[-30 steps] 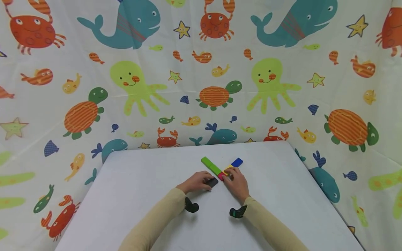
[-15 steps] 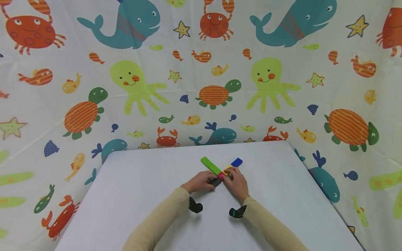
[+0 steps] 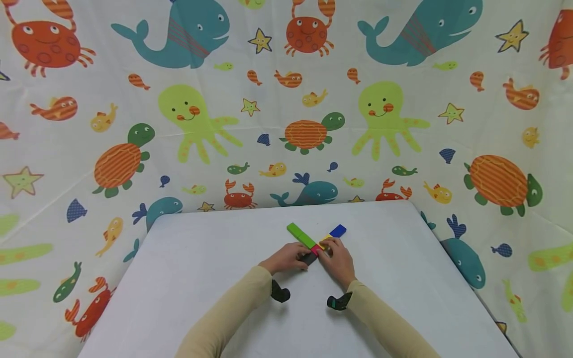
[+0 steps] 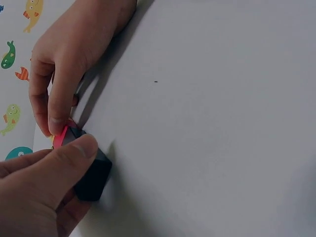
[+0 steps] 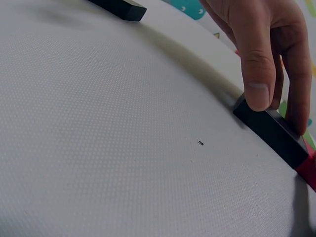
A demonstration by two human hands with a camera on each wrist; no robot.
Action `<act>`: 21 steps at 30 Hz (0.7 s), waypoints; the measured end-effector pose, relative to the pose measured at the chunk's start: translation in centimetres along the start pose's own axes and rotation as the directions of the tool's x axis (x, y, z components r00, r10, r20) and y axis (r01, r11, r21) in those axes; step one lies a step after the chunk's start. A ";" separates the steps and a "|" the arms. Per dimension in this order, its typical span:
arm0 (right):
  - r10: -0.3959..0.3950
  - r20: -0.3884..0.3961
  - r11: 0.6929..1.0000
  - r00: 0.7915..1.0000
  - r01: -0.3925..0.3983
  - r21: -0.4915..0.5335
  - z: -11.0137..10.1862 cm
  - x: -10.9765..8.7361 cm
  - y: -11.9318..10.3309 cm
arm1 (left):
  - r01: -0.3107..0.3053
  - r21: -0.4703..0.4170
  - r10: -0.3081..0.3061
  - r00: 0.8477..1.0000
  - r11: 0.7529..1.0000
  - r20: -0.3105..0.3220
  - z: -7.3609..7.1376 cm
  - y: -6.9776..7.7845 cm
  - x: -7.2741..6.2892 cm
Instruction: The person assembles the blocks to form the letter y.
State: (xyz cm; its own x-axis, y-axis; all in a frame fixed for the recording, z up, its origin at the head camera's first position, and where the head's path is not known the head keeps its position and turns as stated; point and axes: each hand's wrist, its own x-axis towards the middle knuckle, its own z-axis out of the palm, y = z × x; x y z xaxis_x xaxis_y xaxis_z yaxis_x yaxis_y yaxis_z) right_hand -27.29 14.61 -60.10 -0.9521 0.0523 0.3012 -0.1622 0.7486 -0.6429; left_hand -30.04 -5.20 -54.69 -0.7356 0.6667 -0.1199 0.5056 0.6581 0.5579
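A black block (image 3: pixel 309 259) lies on the table, pinched between the thumb and fingers of my left hand (image 3: pixel 285 258). One end of it meets a red block (image 3: pixel 316 249), as the right wrist view also shows. My right hand (image 3: pixel 338 261) has its thumb at the red block and its fingers over the yellow block (image 3: pixel 327 237), partly covering both. From the red block a green strip (image 3: pixel 301 235) runs to the far left. Beyond the yellow one a blue block (image 3: pixel 338 231) extends to the far right. Together the pieces form a crossed shape.
The white table (image 3: pixel 201 258) reaches around the blocks on all sides. Behind it hangs a cloth (image 3: pixel 268 64) printed with sea animals. Dark devices are worn at both wrists, such as the left wrist device (image 3: pixel 280 292).
My left hand has slid the black block right and slightly down until it meets the red block; since half a second ago it has barely moved. My right hand has stayed in place.
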 end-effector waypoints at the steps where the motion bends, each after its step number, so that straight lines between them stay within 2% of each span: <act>1: 0.000 0.000 1.000 1.000 0.000 -0.001 0.0 0.0 0.0 | 0.002 -0.001 -0.002 1.000 1.000 0.001 0.0 0.0 0.0; 12: -0.003 0.005 1.000 1.000 0.003 -0.010 -0.1 0.1 0.2 | 0.023 -0.004 -0.023 1.000 1.000 0.010 -0.3 0.3 -0.1; 21: -0.011 0.010 1.000 1.000 0.011 0.001 0.0 0.1 0.2 | 0.003 0.015 -0.003 1.000 1.000 0.006 -0.3 0.4 -0.2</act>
State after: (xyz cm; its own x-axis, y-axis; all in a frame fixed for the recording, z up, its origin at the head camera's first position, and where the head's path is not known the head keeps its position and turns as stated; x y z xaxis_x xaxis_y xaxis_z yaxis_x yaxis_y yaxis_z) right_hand -27.41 14.81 -60.22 -0.9528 0.0375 0.3012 -0.1729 0.7487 -0.6400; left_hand -29.81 -5.15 -54.16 -0.7345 0.6668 -0.1263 0.5101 0.6651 0.5454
